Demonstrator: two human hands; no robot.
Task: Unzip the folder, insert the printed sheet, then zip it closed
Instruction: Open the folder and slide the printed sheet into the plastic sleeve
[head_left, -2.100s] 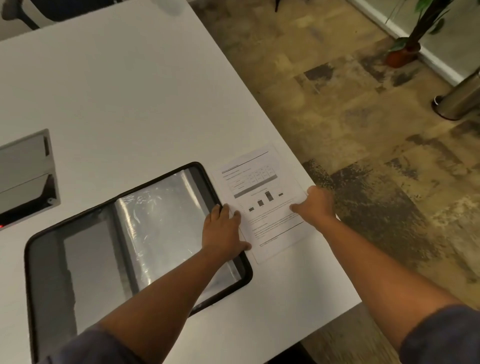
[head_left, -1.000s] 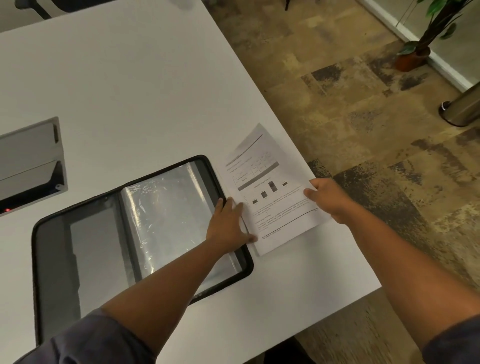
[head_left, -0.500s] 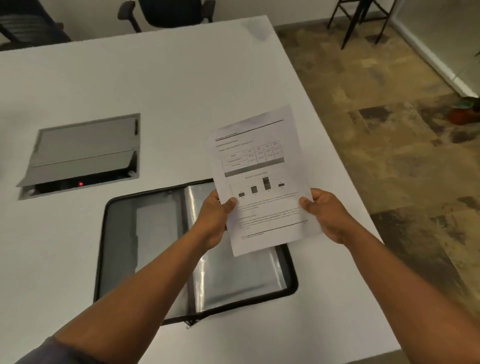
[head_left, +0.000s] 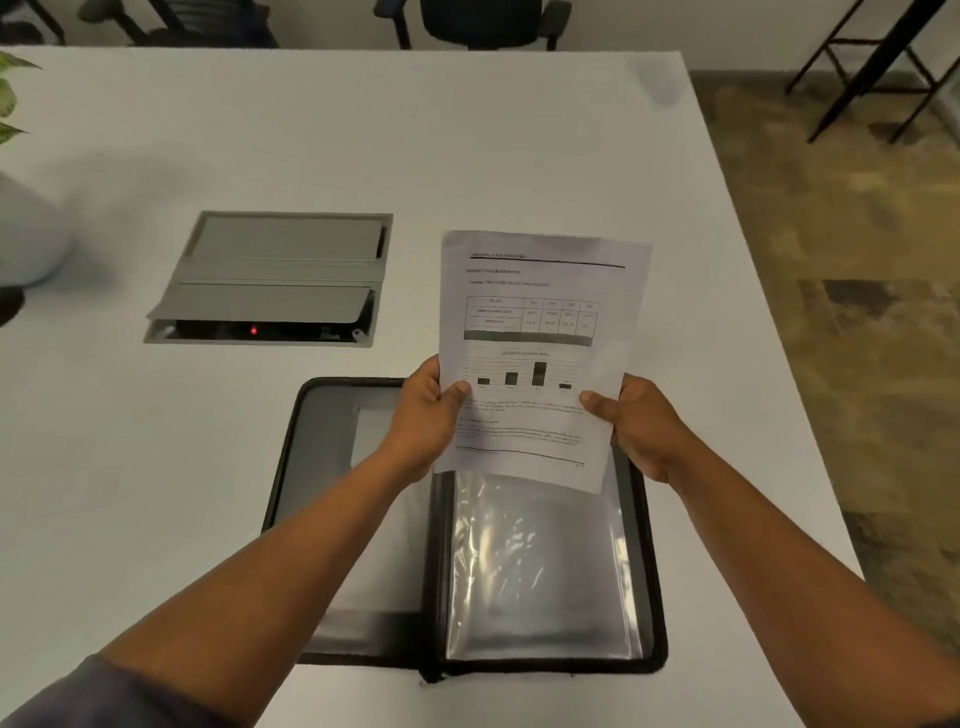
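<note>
The black zip folder lies open flat on the white table, its clear plastic sleeves showing on the right half. The printed sheet, with a table and a bar chart, is held upright in the air above the folder's far edge. My left hand grips the sheet's left edge and my right hand grips its right edge, thumbs on the front. The sheet hides the folder's upper right part.
A grey flip-lid cable box with a red light is set into the table to the left beyond the folder. A plant pot stands at the far left. Office chairs line the far edge; the table's right edge drops to floor.
The sheet was lifted off the table beside the folder by both hands and raised upright over it. My view has swung so the folder now lies straight ahead.
</note>
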